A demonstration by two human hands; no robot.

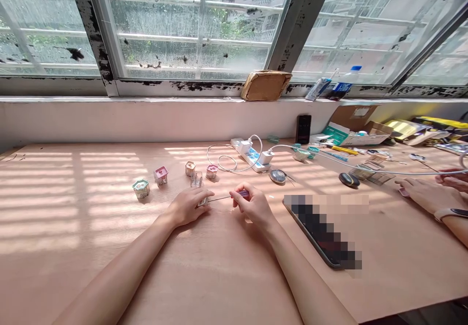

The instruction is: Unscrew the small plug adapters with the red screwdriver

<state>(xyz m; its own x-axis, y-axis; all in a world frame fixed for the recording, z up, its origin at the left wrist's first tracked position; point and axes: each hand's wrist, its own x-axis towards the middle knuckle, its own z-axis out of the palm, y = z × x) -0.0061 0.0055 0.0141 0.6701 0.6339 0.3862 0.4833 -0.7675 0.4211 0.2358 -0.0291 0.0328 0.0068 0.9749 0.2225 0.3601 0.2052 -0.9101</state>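
My left hand [187, 204] rests low over the table, its fingers closed around a small pale box-like piece [204, 201] that is partly hidden. In my right hand [253, 205] is a screwdriver [221, 198] with a purple handle. Its thin metal shaft points left, and the tip reaches the piece; whether it touches is too small to tell. Just beyond my left fingers stands a clear little box [196, 179], with an orange-topped one [190, 168] and a pink-topped one [211, 171] beside it. Farther left are another pink-topped box [161, 175] and a green-topped box [141, 188].
A phone [318, 235], partly pixelated, lies right of my right forearm. Behind are a power strip [252, 157] with white cables and a round grey case [278, 176]. Another person's hands [420, 193] work at the right edge, near a cardboard box [373, 132].
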